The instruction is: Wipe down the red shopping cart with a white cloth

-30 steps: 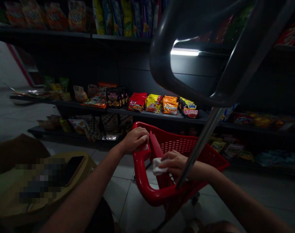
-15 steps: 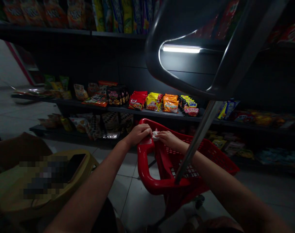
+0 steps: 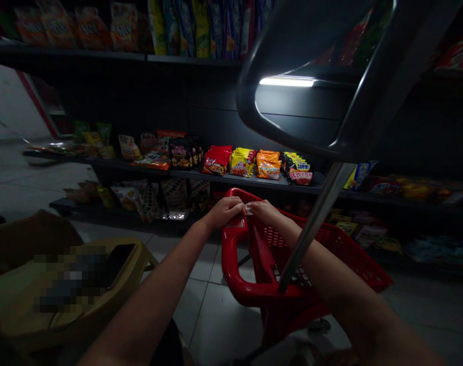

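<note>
"Right hand (image 3: 267, 211)?"
"Pinching a crumpled white wipe (image 3: 248, 208) at its fingertips"
"Left hand (image 3: 228, 209)?"
"Curled over the glossy red plastic cart handle (image 3: 230, 259), the wipe just to its right"

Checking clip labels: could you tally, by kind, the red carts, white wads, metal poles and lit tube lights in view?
Red cart: 1
White wad: 1
Metal pole: 1
Lit tube light: 1
Total: 4
</note>
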A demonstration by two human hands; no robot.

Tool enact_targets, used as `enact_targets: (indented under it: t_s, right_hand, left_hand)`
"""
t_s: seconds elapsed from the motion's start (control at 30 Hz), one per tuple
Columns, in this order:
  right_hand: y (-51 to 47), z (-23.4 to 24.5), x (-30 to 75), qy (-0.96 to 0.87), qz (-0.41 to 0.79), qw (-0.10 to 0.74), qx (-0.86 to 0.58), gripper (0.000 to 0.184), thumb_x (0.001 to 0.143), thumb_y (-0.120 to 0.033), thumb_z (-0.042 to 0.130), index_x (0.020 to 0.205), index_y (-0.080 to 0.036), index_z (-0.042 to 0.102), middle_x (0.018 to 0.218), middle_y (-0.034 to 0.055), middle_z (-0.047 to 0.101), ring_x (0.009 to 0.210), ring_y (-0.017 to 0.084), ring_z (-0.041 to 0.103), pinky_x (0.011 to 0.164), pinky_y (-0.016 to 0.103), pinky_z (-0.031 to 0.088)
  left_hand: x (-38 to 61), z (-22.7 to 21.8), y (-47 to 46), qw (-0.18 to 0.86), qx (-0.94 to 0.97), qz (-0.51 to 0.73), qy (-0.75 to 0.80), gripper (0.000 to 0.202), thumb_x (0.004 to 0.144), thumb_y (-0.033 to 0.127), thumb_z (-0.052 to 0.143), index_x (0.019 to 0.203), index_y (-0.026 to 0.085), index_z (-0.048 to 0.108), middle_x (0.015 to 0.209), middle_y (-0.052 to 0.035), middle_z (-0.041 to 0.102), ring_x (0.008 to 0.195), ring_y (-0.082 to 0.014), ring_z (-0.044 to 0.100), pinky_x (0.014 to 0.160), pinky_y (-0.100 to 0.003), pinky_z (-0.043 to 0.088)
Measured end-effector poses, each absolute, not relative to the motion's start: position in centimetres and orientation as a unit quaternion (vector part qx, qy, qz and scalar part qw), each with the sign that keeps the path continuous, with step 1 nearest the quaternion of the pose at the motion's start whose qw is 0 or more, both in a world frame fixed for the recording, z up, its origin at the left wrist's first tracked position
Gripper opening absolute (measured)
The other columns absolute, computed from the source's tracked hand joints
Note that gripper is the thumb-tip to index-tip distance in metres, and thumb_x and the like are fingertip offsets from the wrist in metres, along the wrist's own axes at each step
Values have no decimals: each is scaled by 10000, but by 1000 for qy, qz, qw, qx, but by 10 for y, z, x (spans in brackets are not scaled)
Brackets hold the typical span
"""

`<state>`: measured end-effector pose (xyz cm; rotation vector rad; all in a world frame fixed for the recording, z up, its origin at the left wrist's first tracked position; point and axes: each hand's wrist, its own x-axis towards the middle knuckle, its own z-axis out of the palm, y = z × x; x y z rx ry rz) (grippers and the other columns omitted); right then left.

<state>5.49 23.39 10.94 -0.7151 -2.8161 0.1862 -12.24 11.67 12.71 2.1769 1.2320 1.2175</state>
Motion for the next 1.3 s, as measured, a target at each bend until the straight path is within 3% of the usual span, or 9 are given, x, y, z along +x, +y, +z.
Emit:
enact_targets:
  t_s: [0.17,0.37,0.5,0.73,0.87,0.97,1.1,1.23,1.3]
  right_hand:
    - [231,102,60,-954,57,127,-266,282,982,-236,459,1086,-214,721,1131,70,722,1052,216,660,943,317,438]
    - [230,97,73,-965,27,116,-235,268,953,-176,473,1071,-193,713,1106,78,725,1062,203,649,965,324,416]
    - [246,101,64,-946,39,133,-294,255,956,-198,495,1103,-212,703,1147,71,719,1106,207,642,962,307,423]
    - [235,111,90,-939,183,119,-265,317,970,-318,472,1065,-176,739,1078,72,739,1008,223,676,929,322,494]
    - [195,121,162,-910,316,121,-240,412,943,-441,512,1212,-183,689,1179,71,710,1050,244,666,951,369,516]
    - [146,125,217,-858,356,202,-311,462,942,-509,512,1237,-193,672,1207,78,701,1071,257,663,933,371,533]
    - [68,110,226,-805,326,333,-366,444,974,-466,477,1315,-213,608,1265,86,673,1113,242,656,935,353,538]
    - [20,71,176,-817,147,430,-355,608,985,-395,470,1543,-227,294,1460,114,515,1295,256,536,1032,413,488]
    - [21,49,161,-819,49,456,-346,595,991,-357,466,1540,-224,277,1402,130,554,1256,261,555,1020,444,490]
  left_hand:
    - [-123,125,121,183,764,435,439,346,924,287,419,753,151,688,883,-57,692,855,-163,628,871,-301,482]
    - [-118,126,121,174,776,435,424,358,926,280,417,737,153,694,865,-54,692,841,-161,623,855,-294,476]
    - [-112,126,126,180,770,442,424,353,923,274,420,722,152,684,860,-55,692,839,-161,621,852,-296,477]
    - [-115,121,137,192,764,453,417,346,917,270,425,727,151,688,852,-51,687,839,-162,629,839,-293,479]
    - [-119,118,140,198,762,459,412,358,922,284,420,732,154,694,880,-52,695,875,-166,643,867,-290,477]
    - [-121,117,139,209,756,461,414,379,933,322,412,742,154,693,882,-56,703,892,-174,652,887,-297,483]
    - [-123,117,141,217,740,476,423,428,953,379,370,786,155,693,923,-70,725,968,-198,661,959,-327,475]
    - [-117,127,133,177,748,421,482,441,954,427,361,833,170,697,1009,-75,742,1067,-220,650,1023,-354,450]
    - [-108,136,115,131,768,365,510,464,968,452,337,871,188,706,1072,-63,735,1070,-215,646,1023,-357,445]
